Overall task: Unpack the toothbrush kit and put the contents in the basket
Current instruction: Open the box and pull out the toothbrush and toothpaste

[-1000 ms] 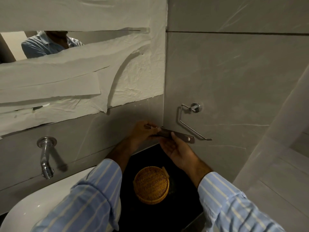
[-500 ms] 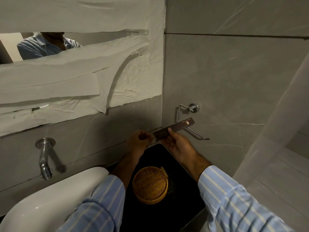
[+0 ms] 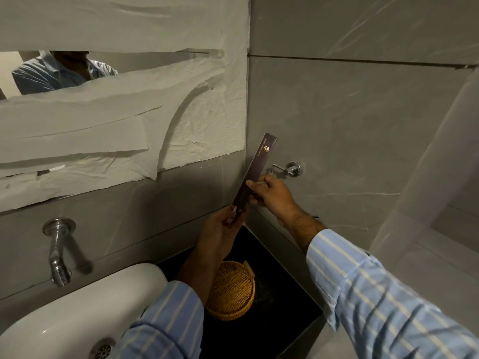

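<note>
My right fingers [image 3: 255,183] pinch the middle of the toothbrush kit box [image 3: 255,171], thumb across its dark face, while my left hand [image 3: 220,233] closes around its lower end at the centre of the frame. The long, slim box stands nearly upright, tilted a little to the right, its gold emblem near the top end. Both hands are shut on it; nothing else is in either one.

I judge this the opening step: the box looks sealed, and no contents are out. The next move calls for working open the bottom flap, where my left fingertips sit, or for turning the box to get at the top one, then drawing the contents out. Which end opens I cannot tell.

Below my hands, lower centre, the round wicker basket [image 3: 233,294] waits on the dark counter [image 3: 282,301], well apart from the box. My left forearm crosses its near-left side, so part of its inside is hidden; what shows looks empty.

The white sink [image 3: 77,312] fills the lower left, cut off by the frame edge, with a chrome tap [image 3: 58,251] on the wall above it. A chrome wall holder [image 3: 291,169] sits just right of my right hand, its arm mostly behind that hand. Upper left, crumpled paper [image 3: 103,120] covers most of a mirror. The print on the box is too small to read.
</note>
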Available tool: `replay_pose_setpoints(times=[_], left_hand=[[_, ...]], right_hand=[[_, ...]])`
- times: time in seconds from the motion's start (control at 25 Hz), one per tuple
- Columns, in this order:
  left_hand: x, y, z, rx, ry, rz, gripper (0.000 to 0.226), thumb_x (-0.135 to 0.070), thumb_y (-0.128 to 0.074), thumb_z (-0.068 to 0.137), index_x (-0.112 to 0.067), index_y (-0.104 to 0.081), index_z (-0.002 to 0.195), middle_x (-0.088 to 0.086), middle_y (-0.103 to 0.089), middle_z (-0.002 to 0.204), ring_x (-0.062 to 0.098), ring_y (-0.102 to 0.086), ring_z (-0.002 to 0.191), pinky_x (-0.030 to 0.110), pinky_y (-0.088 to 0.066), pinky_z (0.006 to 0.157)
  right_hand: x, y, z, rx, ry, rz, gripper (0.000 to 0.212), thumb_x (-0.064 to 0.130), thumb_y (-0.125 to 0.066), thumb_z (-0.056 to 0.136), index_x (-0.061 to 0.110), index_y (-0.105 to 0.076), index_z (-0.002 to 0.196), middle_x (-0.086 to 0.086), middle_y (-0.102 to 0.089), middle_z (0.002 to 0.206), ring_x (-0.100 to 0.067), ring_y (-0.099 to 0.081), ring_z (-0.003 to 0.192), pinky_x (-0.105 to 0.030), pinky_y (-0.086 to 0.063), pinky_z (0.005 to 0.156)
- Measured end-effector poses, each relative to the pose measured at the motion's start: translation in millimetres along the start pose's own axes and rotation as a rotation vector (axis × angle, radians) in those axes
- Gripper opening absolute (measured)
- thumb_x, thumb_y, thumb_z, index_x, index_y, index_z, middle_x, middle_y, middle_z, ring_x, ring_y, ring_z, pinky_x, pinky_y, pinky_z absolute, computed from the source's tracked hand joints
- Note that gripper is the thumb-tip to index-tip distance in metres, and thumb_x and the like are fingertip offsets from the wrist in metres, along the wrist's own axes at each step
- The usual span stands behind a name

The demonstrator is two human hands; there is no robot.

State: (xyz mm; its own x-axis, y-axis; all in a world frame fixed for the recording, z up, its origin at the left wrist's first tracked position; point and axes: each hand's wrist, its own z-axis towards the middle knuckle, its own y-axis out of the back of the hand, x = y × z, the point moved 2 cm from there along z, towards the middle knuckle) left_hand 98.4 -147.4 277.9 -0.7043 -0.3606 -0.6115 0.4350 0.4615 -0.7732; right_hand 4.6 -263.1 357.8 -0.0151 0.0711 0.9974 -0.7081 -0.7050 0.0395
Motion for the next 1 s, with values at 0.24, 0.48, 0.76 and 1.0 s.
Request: replay_pose_setpoints(times=[0.24,0.48,0.76,1.0], left_hand=[[-1,-7,-1,0.073,-0.019,-0.011,0.024,0.004,-0.055,0.088,0.009,-0.065,0.11,0.02,-0.068,0.114,0.026,-0.069,0.103,0.031,-0.06,0.086],[1,-4,1,0.025,-0.036,0.311,0.021,-0.005,-0.062,0.091,0.002,-0.069,0.11,0.023,-0.067,0.116,0.026,-0.07,0.104,0.034,-0.058,0.089],[-8,-11,2,0.011,-0.163,1.301,0.015,-0.032,-0.048,0.098,-0.032,-0.061,0.092,0.002,-0.071,0.098,0.02,-0.07,0.089,0.039,-0.058,0.085],[1,30,1,-0.103,-0.242,1.566,0.029,-0.024,-0.043,0.101,-0.008,-0.066,0.105,0.004,-0.068,0.097,0.014,-0.064,0.083,0.026,-0.051,0.079]], right_hand=[[8,0,6,-0.031,0.006,0.016,0.008,0.022,-0.067,0.09,0.016,-0.062,0.085,-0.012,-0.07,0.083,-0.02,-0.07,0.072,-0.027,-0.059,0.064],[1,5,9,-0.111,-0.029,-0.005,0.014,0.022,-0.068,0.089,0.012,-0.06,0.085,-0.017,-0.073,0.095,-0.022,-0.075,0.078,-0.031,-0.061,0.069],[-4,5,10,-0.144,-0.05,-0.088,0.016,0.024,-0.069,0.088,0.01,-0.061,0.09,-0.013,-0.074,0.1,-0.023,-0.075,0.082,-0.032,-0.062,0.069],[0,20,19,-0.3,0.042,-0.132,0.021,0.03,-0.066,0.09,0.009,-0.065,0.093,-0.007,-0.076,0.086,-0.025,-0.075,0.073,-0.045,-0.062,0.076]])
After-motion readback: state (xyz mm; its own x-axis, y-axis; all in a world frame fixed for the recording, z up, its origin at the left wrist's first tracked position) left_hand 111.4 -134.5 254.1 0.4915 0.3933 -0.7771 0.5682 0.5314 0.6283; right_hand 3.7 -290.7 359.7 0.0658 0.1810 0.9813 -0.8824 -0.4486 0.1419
